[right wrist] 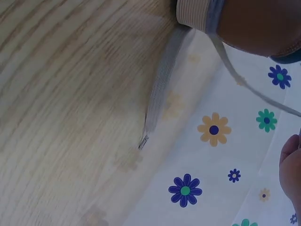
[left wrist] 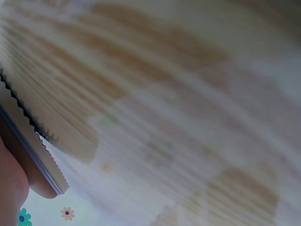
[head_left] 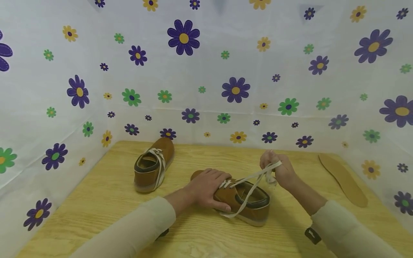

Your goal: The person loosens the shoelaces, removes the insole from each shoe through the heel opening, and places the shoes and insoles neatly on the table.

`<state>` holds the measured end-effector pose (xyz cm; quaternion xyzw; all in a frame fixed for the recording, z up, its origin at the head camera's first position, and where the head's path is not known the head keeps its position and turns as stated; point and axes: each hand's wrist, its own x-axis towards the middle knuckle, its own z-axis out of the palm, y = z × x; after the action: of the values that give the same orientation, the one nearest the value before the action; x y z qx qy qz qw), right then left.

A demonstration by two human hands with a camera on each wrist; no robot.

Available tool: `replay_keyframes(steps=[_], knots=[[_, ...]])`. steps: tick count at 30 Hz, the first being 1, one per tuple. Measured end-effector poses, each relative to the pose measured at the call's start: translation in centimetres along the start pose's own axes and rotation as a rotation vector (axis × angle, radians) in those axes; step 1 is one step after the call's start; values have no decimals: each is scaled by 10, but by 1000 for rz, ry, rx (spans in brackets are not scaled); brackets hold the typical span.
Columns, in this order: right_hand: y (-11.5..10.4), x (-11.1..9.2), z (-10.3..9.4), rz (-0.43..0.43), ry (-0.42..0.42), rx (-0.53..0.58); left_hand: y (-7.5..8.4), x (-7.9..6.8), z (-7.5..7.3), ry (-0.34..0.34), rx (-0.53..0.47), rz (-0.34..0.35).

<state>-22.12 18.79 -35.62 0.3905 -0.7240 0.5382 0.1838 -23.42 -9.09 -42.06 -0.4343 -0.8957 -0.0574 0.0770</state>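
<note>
A brown shoe (head_left: 258, 214) with a dark padded collar lies in the middle of the table, its heel toward the right. My left hand (head_left: 206, 190) grips its front part, fingers over the top and thumb along the near side. Up and to the right of the shoe, my right hand (head_left: 280, 170) holds a pale shoelace (head_left: 251, 176) that stretches from the upper eyelets. Another length of lace hangs in a loop down the shoe's near side. The left wrist view catches the ridged sole edge (left wrist: 40, 150) beside the hand.
A matching brown shoe (head_left: 143, 178), its laces loose over the side, stands at the back left. On the right lies a tan insole (head_left: 343, 179). Flower-printed white sheeting (head_left: 206, 71) walls in the wooden table (head_left: 106, 200) at the back and sides.
</note>
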Motion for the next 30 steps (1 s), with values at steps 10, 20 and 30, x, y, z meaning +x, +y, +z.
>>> replay_keyframes(steps=[10, 20, 30], knots=[[-9, 14, -26, 251, 88, 15, 0, -2, 1, 23, 6, 14], [-23, 24, -52, 361, 150, -16, 1, -2, -2, -2, -3, 3], [-30, 36, -87, 562, 176, 311, 0, -1, -2, 10, 13, 14]])
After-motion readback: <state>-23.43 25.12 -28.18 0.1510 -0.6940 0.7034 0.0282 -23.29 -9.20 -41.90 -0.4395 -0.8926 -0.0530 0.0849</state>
